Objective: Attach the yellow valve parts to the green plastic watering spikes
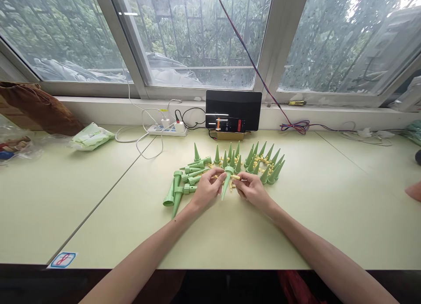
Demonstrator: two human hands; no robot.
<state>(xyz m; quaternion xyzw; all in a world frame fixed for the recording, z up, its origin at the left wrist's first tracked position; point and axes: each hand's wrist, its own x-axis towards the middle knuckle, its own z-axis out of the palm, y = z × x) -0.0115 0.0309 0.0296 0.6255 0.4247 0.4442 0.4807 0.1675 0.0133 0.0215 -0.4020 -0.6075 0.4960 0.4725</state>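
Note:
My left hand point(210, 185) is closed on a green plastic spike point(226, 181), its wide collar up and its point slanting down toward me. From the right, my right hand point(251, 187) pinches a small yellow tube point(236, 177) whose end meets or nearly meets the spike's collar; I cannot tell which. Left of my left hand lies a loose heap of green spikes point(177, 194), some crossing each other. Beyond my hands, several green spikes point(217, 155) stand point up, with small yellow pieces point(263, 166) scattered among them.
A dark tablet point(233, 106) leans at the back with a lit phone point(230, 124) before it. A power strip point(167, 129) with cables and a green-white packet point(92, 136) lie to the left. Bundled wires point(296, 126) rest back right. Part of another person's hand point(414, 191) shows at the right edge.

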